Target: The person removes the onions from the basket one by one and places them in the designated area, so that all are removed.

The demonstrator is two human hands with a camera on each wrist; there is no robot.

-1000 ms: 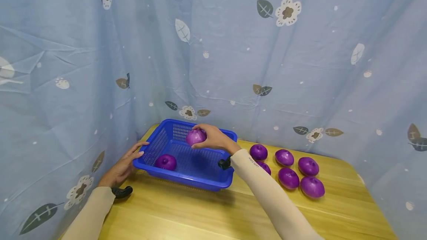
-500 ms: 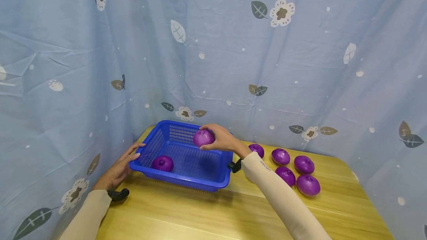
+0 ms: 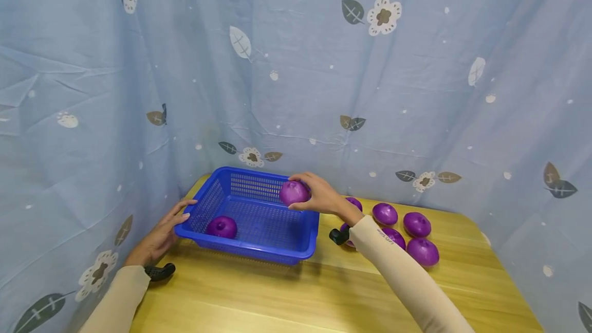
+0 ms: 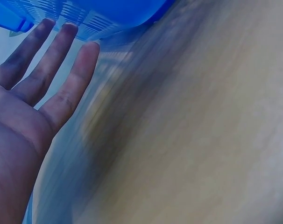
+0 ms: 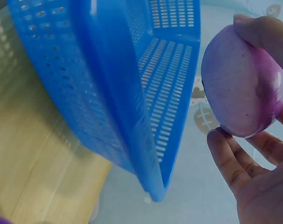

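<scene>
My right hand (image 3: 319, 197) grips a red onion (image 3: 294, 193) between thumb and fingers, over the right rear part of the blue basket (image 3: 273, 248). The right wrist view shows the onion (image 5: 242, 86) beside the basket's slotted wall, thumb on one side and fingertips on the other. At the basket's left rim is my left hand (image 3: 159, 238), its fingers resting there. From the left wrist, those fingers (image 4: 69, 86) look straight and spread against the wall. One more red onion (image 3: 222, 227) sits inside the basket at the front left.
Several red onions (image 3: 417, 225) stand on the wooden table (image 3: 259, 302) to the right; my right forearm partly covers some. A blue patterned curtain (image 3: 296, 91) encloses the table at the back and sides. Black wrist mounts (image 3: 159, 272) stick out from both wrists.
My right hand has carried the onion rightward, from over the basket's middle toward its right end. The left hand stays at the left rim. The head view has shifted slightly.
</scene>
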